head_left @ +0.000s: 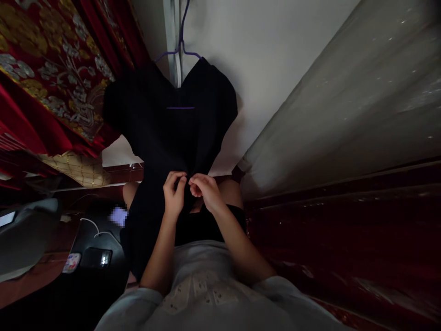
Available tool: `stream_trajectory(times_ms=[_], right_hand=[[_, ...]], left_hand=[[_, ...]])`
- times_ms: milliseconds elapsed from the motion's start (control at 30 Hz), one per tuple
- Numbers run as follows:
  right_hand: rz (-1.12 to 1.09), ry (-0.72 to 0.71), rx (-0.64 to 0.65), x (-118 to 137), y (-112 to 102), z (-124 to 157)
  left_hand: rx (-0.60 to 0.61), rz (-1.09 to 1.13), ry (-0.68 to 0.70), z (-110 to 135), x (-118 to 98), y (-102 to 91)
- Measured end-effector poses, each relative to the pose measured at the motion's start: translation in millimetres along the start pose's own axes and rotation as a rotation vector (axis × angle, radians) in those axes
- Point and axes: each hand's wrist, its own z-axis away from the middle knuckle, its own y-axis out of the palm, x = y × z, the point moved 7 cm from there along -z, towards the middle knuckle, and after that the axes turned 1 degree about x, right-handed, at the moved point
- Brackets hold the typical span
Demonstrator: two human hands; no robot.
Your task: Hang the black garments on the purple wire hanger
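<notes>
A black garment with short sleeves and a V-shaped neck [179, 133] hangs in front of me on a purple hanger [181, 48]. The hanger's lower bar shows across the neck opening. At the garment's lower front, my left hand [174, 188] pinches the dark cloth between thumb and fingers. My right hand [205, 189] is close beside it, fingers curled and tips pressed together at the same edge of the garment. The fingertips of both hands nearly meet. Any small fastening between them is too dark to make out.
A red curtain with gold and silver embroidery [69, 69] hangs at the left. Lower left, a black surface [99, 280] holds a phone [97, 258], a white cable [98, 233] and a small patterned item [72, 262]. Grey plastic-like sheeting [327, 115] stands at the right.
</notes>
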Motion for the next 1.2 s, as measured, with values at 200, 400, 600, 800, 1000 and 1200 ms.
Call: stream_trajectory(times_ms=[200,400,600,800,1000,1200], right_hand=[[0.133,-0.104,0.016,12,1,1],[0.113,-0.061,-0.005,2,4,-3],[0.031,-0.059,-0.002,-6,6,1],[0.043,-0.046,-0.004,-2,4,-3],[-0.024,-0.042,0.020,7,1,1],[-0.107,0.033,0.106,17,7,-18]], left_hand=[[-0.055,-0.055,0.050,-15,-30,6.0],[-0.111,0.066,0.029,-21,-34,-1.3],[0.196,-0.005,-0.042,3,-3,-8.4],[0.140,0.112,-0.107,8,11,-11.9],[0.068,0.248,-0.115,12,14,1.9],[-0.160,0.070,0.017,22,9,3.4]])
